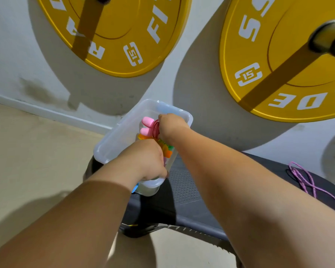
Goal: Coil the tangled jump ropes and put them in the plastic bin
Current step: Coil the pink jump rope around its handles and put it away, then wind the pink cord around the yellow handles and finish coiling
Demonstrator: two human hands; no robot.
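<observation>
A clear plastic bin (pixel 120 132) sits at the end of a dark bench. My right hand (pixel 171 125) is inside the bin, gripping a coiled red rope with pink handles (pixel 148 126). Under it lies a rope of orange and green beads (pixel 165 148). My left hand (pixel 150 161) grips the bin's near rim. A loose purple rope (pixel 303 179) lies on the bench at the right, apart from both hands.
The dark padded bench (pixel 184 190) runs from the centre to the lower right. Two yellow weight plates (pixel 116 33) (pixel 290 60) hang on the white wall behind. Beige floor (pixel 33 151) spreads to the left.
</observation>
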